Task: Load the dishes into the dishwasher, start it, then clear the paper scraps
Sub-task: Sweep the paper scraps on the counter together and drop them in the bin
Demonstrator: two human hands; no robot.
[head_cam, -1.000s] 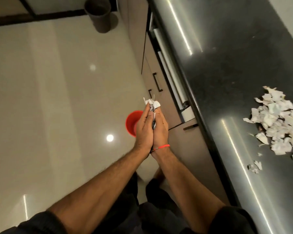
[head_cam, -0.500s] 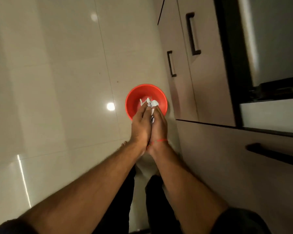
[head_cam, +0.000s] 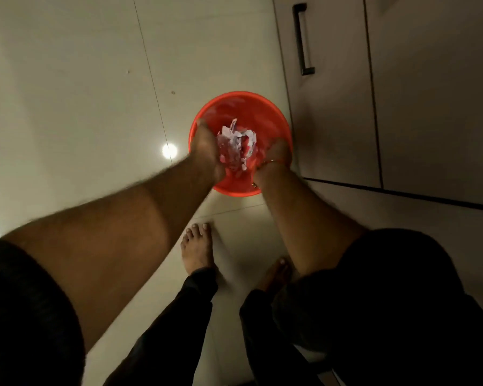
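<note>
Both bare forearms reach from the lower corners of the frame up toward its centre. The left hand (head_cam: 205,147) and the right hand (head_cam: 276,153) are apart from each other, palms turned inward, fingers pointing away from the person; motion blur hides how the fingers lie. A thin red thread band (head_cam: 272,162) circles the right wrist. Black sleeves cover the upper arms.

The round red plastic bucket (head_cam: 273,121) is showing a smooth, glossy inner wall. The torn white paper scraps (head_cam: 236,143) over its mouth are looking crumpled and matt, blurred by motion. The pale tiled floor (head_cam: 76,107) is shining, polished enough to mirror a ceiling light. The beige flat-fronted cabinet door (head_cam: 338,107) is appearing smooth and matt, its slim dark bar handle (head_cam: 301,40) looking like metal. The black trouser cloth (head_cam: 179,324) is looking soft and dull.
</note>
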